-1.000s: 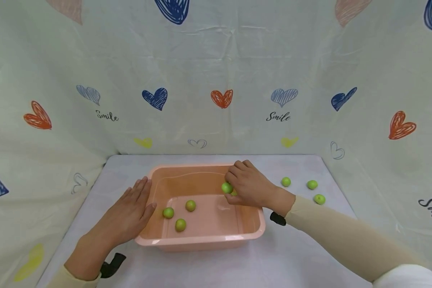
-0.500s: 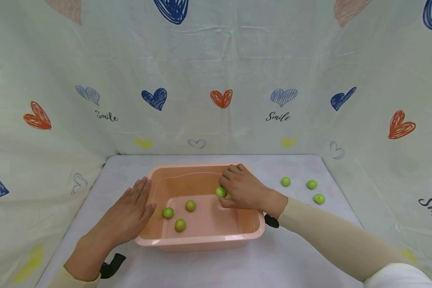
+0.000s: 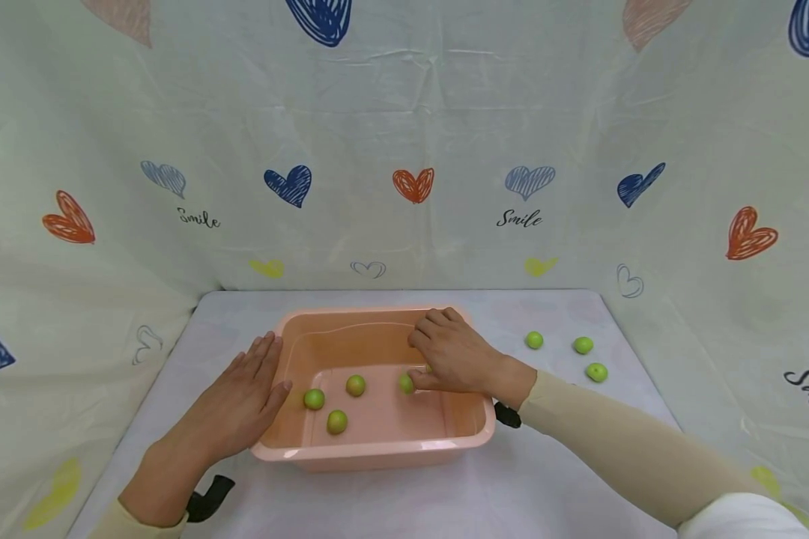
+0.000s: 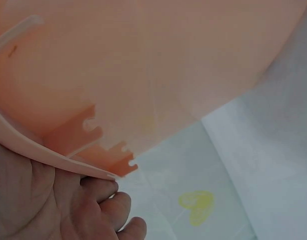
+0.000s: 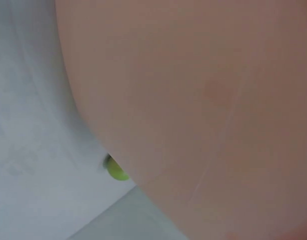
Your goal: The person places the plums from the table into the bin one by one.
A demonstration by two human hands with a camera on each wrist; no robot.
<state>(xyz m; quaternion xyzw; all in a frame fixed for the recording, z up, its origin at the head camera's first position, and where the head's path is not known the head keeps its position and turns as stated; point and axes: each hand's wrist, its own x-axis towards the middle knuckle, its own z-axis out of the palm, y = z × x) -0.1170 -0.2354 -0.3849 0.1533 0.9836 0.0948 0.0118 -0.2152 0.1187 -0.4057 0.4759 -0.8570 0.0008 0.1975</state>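
A pink plastic basin (image 3: 377,449) stands on the table, with several small round green fruits (image 3: 337,421) on its floor. My left hand (image 3: 243,400) lies against the basin's left rim, fingers straight; the left wrist view shows the palm (image 4: 38,200) along the rim's outside. Inside the right half of the basin, my right hand (image 3: 455,355) hangs with curled fingers and thumb. A sliver of a green fruit (image 3: 428,368) shows between them, mostly hidden. Below the thumb, another green fruit (image 3: 405,384) is partly covered by it. The right wrist view shows mainly the basin's outer wall (image 5: 168,100).
Right of the basin, three more green fruits (image 3: 583,345) lie on the white-covered table (image 3: 546,464). One fruit (image 5: 117,169) also peeks past the basin wall in the right wrist view. A white curtain (image 3: 472,112) printed with hearts hangs behind and at both sides.
My right hand has moved left and slightly inward over the basin. One green fruit has left its fingertips and dropped below the thumb. The left hand has stayed at the rim.
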